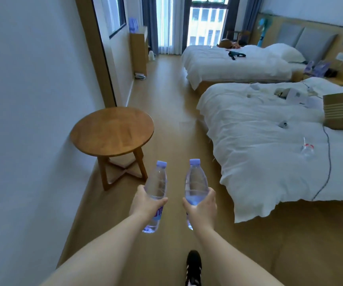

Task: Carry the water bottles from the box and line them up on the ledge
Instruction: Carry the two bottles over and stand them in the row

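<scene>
My left hand (145,203) grips a clear water bottle (157,182) with a pale purple cap, held out in front of me over the wooden floor. My right hand (202,205) grips a second clear water bottle (195,182) of the same kind. Both bottles point forward and up, side by side and a little apart. A brown cardboard box (342,111) lies on the near bed at the right edge. Far ahead on the left, several bottles (133,24) stand on a wooden ledge (138,37) by the window.
A round wooden table (112,131) stands against the left wall just ahead. Two white beds (269,145) fill the right side, with cables and small items on them. A strip of wooden floor (172,96) runs between them toward the window. My black shoe (193,267) shows below.
</scene>
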Motion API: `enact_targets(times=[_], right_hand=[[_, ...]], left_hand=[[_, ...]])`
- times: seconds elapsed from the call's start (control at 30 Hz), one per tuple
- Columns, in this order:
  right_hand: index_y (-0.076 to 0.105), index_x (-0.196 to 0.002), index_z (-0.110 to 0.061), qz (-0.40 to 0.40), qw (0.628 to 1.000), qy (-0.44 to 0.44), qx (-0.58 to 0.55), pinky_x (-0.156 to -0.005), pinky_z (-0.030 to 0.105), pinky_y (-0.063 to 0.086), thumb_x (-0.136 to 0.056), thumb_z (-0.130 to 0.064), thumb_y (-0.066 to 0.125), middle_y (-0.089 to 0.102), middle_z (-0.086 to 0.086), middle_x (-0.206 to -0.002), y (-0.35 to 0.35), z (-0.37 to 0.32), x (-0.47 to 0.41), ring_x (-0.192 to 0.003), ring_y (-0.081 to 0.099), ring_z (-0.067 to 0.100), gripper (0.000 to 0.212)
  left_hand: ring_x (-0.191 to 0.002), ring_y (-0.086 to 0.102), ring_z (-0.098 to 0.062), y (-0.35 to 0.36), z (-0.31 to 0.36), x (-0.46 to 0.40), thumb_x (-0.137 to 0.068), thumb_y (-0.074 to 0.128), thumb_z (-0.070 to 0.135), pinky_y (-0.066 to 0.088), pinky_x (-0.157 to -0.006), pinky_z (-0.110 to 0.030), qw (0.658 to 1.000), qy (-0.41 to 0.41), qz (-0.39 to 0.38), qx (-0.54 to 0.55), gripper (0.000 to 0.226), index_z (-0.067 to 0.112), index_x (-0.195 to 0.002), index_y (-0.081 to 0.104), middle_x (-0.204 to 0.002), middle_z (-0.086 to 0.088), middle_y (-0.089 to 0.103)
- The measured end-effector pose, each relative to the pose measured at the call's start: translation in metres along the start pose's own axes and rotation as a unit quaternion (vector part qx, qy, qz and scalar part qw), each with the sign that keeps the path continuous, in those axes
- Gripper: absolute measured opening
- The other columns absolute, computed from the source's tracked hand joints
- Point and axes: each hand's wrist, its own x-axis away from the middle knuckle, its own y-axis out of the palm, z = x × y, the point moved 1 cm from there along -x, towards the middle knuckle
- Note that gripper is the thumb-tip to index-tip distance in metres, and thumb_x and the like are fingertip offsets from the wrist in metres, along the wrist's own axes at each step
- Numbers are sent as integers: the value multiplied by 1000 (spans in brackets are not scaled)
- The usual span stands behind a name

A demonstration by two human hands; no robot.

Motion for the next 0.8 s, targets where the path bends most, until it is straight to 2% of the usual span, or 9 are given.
enact_targets(times=[0.1,0.2,0.37,0.6,0.73,0.8], right_hand=[[36,-139,-12,-18,1000,-15,3,-94,46,49,-77,-31,80,53,5,-130,18,-19,-79,-113,54,26,79],[36,-138,-14,-42,999,-28,8,-92,46,51,-77,-33,80,54,3,-127,26,-45,-159,-112,56,24,78],[37,-136,-18,-85,994,-62,28,-90,43,53,-76,-32,81,54,0,-118,27,-89,-278,-104,57,20,75],[35,-136,-17,-83,995,-50,7,-86,39,54,-76,-33,81,54,1,-118,49,-140,-409,-103,57,21,77],[34,-137,-16,-79,996,-41,16,-89,45,53,-78,-35,78,51,-1,-123,73,-162,-487,-105,57,23,76],[33,-137,-15,-76,996,-35,19,-91,47,52,-78,-36,78,51,0,-125,89,-173,-529,-106,58,25,77]], left_hand=[[-93,63,-22,10,26,-60,-67,84,37,54,-85,-45,999,-16,26,20,60,20,-107,43,-102,1,61],[-89,62,-23,20,64,-122,-67,84,38,54,-85,-43,996,-51,61,46,59,19,-105,43,-100,-1,61],[-81,60,-20,35,135,-202,-68,84,38,47,-70,-33,988,-75,105,85,57,18,-104,44,-98,-2,62],[-88,63,-23,48,212,-310,-70,83,35,53,-80,-40,989,-61,105,81,59,18,-110,45,-98,-1,63],[-77,60,-14,57,249,-392,-69,84,34,43,-60,-29,988,-57,107,97,59,16,-110,46,-94,1,63],[-72,57,-11,62,271,-441,-68,84,35,41,-59,-28,989,-50,104,91,58,18,-106,44,-93,1,62]])
